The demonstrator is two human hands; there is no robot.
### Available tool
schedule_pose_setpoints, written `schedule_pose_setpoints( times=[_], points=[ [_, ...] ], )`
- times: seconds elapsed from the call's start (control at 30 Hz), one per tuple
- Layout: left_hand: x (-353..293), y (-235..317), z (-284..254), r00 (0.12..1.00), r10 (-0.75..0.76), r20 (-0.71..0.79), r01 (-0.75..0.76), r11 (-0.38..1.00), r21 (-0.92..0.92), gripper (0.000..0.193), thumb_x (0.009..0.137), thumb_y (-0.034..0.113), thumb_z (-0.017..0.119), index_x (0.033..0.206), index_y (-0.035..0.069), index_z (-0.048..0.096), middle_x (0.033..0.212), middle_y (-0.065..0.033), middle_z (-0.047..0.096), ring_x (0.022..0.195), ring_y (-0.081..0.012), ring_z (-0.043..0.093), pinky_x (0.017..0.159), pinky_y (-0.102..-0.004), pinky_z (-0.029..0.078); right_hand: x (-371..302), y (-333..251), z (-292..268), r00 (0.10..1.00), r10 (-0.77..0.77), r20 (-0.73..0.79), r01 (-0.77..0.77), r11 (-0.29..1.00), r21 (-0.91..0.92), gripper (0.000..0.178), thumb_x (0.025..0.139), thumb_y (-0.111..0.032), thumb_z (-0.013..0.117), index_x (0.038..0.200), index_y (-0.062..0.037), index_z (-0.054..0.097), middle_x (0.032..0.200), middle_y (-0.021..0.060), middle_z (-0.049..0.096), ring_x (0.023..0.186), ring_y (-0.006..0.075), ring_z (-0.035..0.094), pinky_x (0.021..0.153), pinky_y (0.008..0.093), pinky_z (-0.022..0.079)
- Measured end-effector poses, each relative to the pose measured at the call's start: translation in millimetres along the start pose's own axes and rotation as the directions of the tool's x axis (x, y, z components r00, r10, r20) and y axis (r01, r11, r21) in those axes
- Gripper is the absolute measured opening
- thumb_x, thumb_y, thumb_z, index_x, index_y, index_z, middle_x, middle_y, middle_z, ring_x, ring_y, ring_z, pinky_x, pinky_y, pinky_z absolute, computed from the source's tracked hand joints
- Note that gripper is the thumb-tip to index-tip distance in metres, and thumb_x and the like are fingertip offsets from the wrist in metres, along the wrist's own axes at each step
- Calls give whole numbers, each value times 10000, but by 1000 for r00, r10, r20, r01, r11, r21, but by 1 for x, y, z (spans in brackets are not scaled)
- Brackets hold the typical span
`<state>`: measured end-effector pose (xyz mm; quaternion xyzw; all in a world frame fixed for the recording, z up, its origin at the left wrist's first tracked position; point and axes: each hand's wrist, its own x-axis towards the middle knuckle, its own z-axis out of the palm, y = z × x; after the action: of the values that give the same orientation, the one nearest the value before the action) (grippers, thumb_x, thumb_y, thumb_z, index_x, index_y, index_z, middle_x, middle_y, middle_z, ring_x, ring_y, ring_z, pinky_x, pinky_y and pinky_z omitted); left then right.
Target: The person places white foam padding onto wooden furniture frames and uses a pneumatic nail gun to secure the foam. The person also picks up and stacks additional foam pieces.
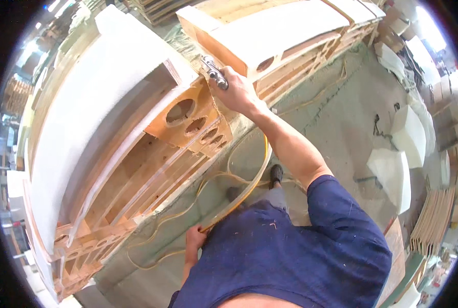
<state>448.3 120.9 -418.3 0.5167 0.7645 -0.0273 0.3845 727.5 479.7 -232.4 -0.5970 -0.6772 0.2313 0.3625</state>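
My right hand (235,93) is stretched forward and closed around a silver spray gun (214,73). The gun is above the gap between two wooden furniture frames, close to the near frame's plywood end panel (159,123) with its round holes. A yellow hose (262,172) runs down from beneath my right forearm, past my body. My left hand (194,238), low by my side, grips this hose; some of its fingers are hidden. White foam padding (70,102) covers the curved upper part of the left frame.
A second frame with white foam (280,28) stands beyond the gun. Loops of hose (157,231) lie on the dusty floor near my shoe (276,173). To the right are white foam blocks (393,177) and a stack of curved wooden pieces (432,220).
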Motion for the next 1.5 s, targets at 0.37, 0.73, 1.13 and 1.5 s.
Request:
schedule_pose_setpoints(
  times=[0.37, 0.73, 1.13, 1.5],
  points=[
    [34, -23, -14, 987, 161, 16, -160, 987, -24, 203, 668, 209, 738, 691, 59, 604, 645, -159, 597, 601, -334, 577, 558, -404, 440, -161, 45, -46, 991, 128, -40, -130, 991, -34, 275, 859, -206, 633, 1081, -70, 544, 862, 143, 629, 791, 288, 626, 712, 362, 489],
    [62, 32, 1, 918, 383, 100, -391, 918, 72, 201, 690, 220, 703, 676, 42, 611, 636, -182, 591, 601, -337, 599, 554, -417, 435, -177, 43, -138, 993, -92, -73, 104, 978, 181, 347, 850, -185, 671, 1138, -48, 536, 878, 109, 620, 803, 208, 603, 730, 319, 482],
    [108, 232, 66, 931, 348, 111, -358, 930, 79, 168, 676, 212, 656, 722, 57, 610, 705, -164, 611, 649, -341, 589, 582, -416, 450, -145, 216, -305, 899, 327, -291, -185, 886, 426, 185, 927, -161, 542, 1066, -84, 637, 640, -41, 530, 541, 30, 427, 479, 222, 325],
    [47, 385, 126, 1000, 26, -6, -25, 986, 163, 188, 633, 288, 658, 741, 134, 655, 781, -127, 655, 772, -346, 628, 661, -439, 485, -8, 307, -391, 969, -50, 241, -107, 795, 597, 282, 864, -60, 590, 1145, -40, 596, 906, 0, 608, 685, 27, 496, 594, 193, 433]
  ],
)
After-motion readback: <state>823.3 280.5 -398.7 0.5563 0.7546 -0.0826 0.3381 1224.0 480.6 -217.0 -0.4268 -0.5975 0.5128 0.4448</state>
